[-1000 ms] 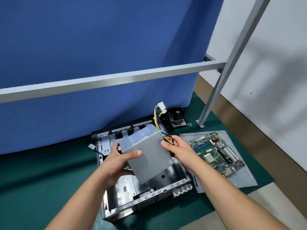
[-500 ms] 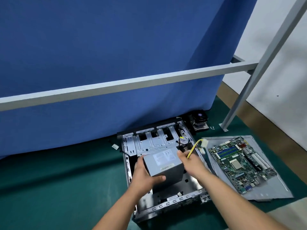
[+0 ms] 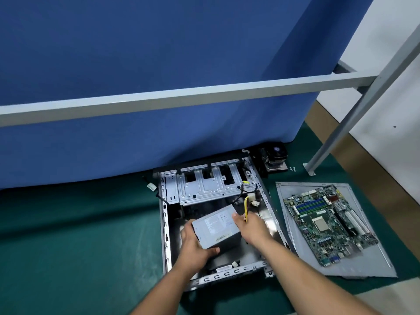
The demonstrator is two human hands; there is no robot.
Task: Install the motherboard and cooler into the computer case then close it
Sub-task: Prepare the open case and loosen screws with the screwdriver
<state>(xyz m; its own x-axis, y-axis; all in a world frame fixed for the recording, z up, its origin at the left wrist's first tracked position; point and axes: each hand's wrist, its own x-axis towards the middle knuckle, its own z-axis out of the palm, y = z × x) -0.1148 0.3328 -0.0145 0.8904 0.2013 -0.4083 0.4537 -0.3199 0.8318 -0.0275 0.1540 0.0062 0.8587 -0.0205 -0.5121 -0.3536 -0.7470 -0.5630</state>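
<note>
Here, through the head camera, I am seeing both hands holding one gray power box (image 3: 217,226) inside the open computer case (image 3: 165,223). The left hand (image 3: 195,245) is gripping its near left corner, thumb curled under. The right hand (image 3: 248,226) is gripping its right side, with yellow wires (image 3: 245,206) sticking up beside the fingers. The motherboard (image 3: 327,222) is lying on a gray sheet (image 3: 361,267), right of the right hand. The cooler (image 3: 275,158) is sitting farther away, beyond that hand, beside the case corner.
</note>
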